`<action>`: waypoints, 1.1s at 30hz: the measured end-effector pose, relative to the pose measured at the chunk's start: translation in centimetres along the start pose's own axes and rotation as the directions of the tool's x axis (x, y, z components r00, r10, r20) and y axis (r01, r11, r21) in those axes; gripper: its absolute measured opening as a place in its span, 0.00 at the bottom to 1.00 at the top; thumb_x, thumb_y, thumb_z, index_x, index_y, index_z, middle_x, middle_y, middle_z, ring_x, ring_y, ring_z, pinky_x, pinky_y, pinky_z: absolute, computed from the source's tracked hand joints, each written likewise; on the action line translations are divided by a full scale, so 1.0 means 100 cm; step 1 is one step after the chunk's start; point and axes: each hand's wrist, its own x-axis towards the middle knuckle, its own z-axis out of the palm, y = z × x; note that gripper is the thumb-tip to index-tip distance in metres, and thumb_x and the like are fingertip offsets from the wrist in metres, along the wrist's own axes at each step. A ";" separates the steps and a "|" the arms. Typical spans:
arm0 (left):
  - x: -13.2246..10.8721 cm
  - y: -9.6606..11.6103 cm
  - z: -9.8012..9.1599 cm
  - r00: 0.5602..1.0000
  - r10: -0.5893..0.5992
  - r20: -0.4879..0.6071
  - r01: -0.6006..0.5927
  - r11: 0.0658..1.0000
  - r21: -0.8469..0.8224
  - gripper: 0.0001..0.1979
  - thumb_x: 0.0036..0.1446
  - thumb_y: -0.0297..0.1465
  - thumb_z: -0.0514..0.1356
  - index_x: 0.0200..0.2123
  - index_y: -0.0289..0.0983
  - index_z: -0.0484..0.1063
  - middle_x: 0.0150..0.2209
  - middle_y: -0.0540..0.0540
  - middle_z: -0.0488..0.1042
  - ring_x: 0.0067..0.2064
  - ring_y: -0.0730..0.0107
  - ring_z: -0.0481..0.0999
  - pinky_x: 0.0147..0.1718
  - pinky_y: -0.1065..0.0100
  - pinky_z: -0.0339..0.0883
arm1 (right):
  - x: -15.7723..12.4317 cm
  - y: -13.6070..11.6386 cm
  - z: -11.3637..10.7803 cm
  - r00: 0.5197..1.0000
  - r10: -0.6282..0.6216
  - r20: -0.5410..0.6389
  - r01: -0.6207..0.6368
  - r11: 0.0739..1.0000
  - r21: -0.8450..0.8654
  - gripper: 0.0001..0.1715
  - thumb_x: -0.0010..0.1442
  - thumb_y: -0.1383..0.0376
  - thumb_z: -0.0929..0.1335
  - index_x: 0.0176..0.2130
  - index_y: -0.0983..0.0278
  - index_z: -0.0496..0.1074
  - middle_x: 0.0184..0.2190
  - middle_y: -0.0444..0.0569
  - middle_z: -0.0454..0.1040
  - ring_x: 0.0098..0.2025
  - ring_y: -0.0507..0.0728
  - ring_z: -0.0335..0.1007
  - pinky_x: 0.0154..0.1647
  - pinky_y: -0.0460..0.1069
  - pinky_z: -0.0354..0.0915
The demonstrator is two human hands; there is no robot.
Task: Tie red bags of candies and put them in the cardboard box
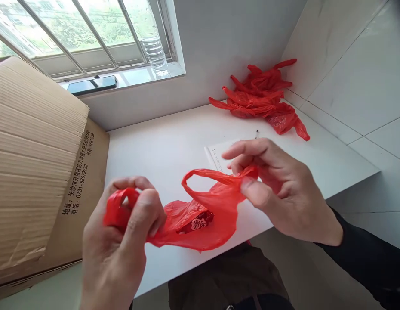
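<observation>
A thin red plastic bag (pixel 200 215) hangs stretched between both my hands, just above the front edge of the white table (pixel 161 150). A small packet with a red and white label (pixel 197 224) shows through its bottom. My left hand (pixel 122 241) is closed round one handle of the bag, which is bunched in the fingers. My right hand (pixel 277 189) pinches the other handle between thumb and fingers, with the loop standing open to its left.
A large open cardboard box (pixel 35 172) with printed text fills the left of the table. A pile of red bags (pixel 261 99) lies at the back right by the tiled wall. White paper (pixel 219 156) lies mid-table. A phone (pixel 92 84) and a clear bottle (pixel 153 47) rest on the windowsill.
</observation>
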 end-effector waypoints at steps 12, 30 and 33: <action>0.002 -0.004 -0.010 0.995 0.084 0.054 -0.075 0.985 -0.154 0.13 0.71 0.40 0.56 0.36 0.44 0.77 0.38 0.48 0.72 0.43 0.64 0.75 0.46 0.64 0.76 | 0.013 -0.007 0.001 0.993 -0.017 -0.116 0.024 0.998 0.064 0.05 0.66 0.66 0.71 0.43 0.56 0.75 0.36 0.44 0.74 0.33 0.53 0.72 0.34 0.48 0.76; -0.012 0.016 -0.009 0.829 -0.036 0.558 -0.065 0.985 0.159 0.05 0.62 0.32 0.63 0.39 0.42 0.68 0.33 0.53 0.70 0.35 0.70 0.69 0.35 0.71 0.66 | 0.016 -0.037 0.032 0.850 -0.356 0.389 0.290 0.931 0.221 0.19 0.66 0.77 0.65 0.51 0.57 0.70 0.42 0.42 0.77 0.47 0.51 0.72 0.51 0.46 0.72; -0.008 0.007 -0.013 0.833 0.002 0.554 -0.025 0.999 0.033 0.14 0.71 0.36 0.52 0.32 0.39 0.64 0.27 0.55 0.61 0.28 0.74 0.60 0.28 0.72 0.59 | 0.020 -0.037 0.039 0.865 -0.351 0.359 0.359 0.932 0.046 0.20 0.69 0.73 0.65 0.57 0.57 0.68 0.49 0.43 0.75 0.54 0.50 0.68 0.55 0.44 0.67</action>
